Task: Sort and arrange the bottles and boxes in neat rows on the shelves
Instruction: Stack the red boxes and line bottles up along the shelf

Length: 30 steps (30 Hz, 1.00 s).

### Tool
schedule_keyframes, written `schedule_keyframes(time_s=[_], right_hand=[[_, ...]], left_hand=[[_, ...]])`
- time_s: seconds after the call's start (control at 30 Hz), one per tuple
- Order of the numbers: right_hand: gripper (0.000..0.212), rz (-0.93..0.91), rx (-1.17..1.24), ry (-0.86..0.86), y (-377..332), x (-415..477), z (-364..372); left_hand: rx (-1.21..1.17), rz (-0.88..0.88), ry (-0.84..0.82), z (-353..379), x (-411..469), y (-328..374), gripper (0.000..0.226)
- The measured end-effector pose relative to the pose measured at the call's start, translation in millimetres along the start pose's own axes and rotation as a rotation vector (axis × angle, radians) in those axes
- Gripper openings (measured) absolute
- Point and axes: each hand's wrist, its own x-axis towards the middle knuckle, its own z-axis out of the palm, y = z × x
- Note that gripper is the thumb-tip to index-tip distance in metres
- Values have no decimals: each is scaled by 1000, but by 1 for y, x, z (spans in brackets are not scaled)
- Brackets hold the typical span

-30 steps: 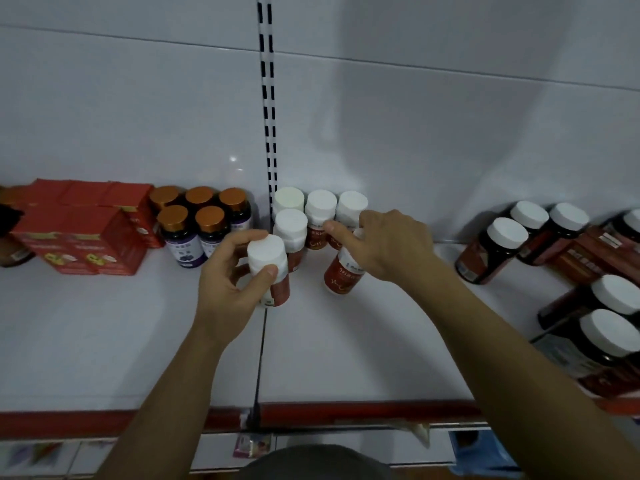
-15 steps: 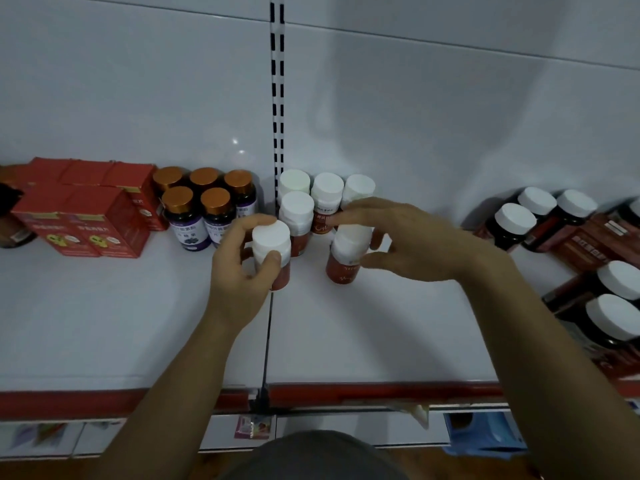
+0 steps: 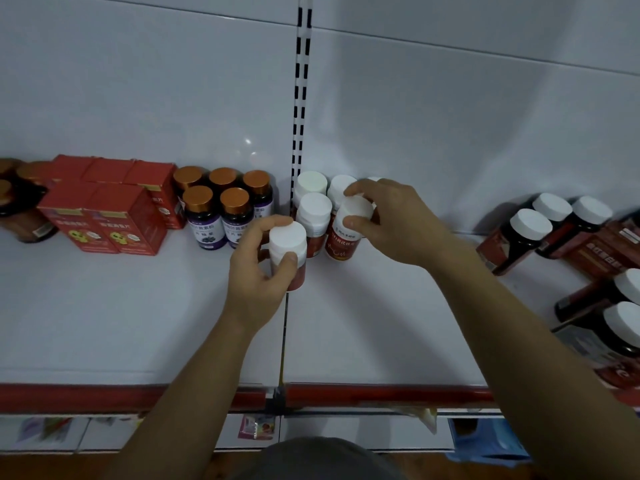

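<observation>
Gripping one white-capped bottle (image 3: 288, 252), the left hand (image 3: 258, 271) holds it at 7 o'clock from the back row (image 3: 311, 183) on the shelf (image 3: 138, 323). The right hand (image 3: 391, 223) pinches a second bottle (image 3: 344, 242) by its cap, maybe tilted, likely to line both up.

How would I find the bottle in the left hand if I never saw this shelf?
Find the black-dashed strip running up the white back wall; at its foot huddle white-capped red bottles. The front bottle is the one closest to you. Unlike its neighbours, it sits alone out in front, over the seam, gripped by the left hand.
</observation>
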Motion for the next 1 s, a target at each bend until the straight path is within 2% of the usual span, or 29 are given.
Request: schedule_keyframes(time_s=[0.33,0.6,0.67,0.73,0.8,0.83,0.9,0.93,1.0], right_hand=[[37,53,63,89,-6,-4,19],[35,62,117,71,-5,-7,22],[34,67,98,123,-6,-14,23],[31,58,103,248,-11,-24,23],[25,49,268,314,-21,-36,20],[25,49,423,269,-27,-41,18],[38,23,668,72,-37,-46,12],[47,-5,688,-8,-39,-47,10],[59,-46,651,-62,-38,-46,10]], left_hand=[[-1,-8,-6,0,0,1,45],[26,18,-8,0,-2,2,44],[22,30,2,-1,-3,6,42],[-37,20,22,-1,-3,15,40],[-127,-2,41,0,0,28,37],[-152,-6,41,0,2,35,35],[-148,-11,1,0,7,50,33],[-136,-22,-27,1,10,57,33],[-114,-46,-69,5,16,66,31]])
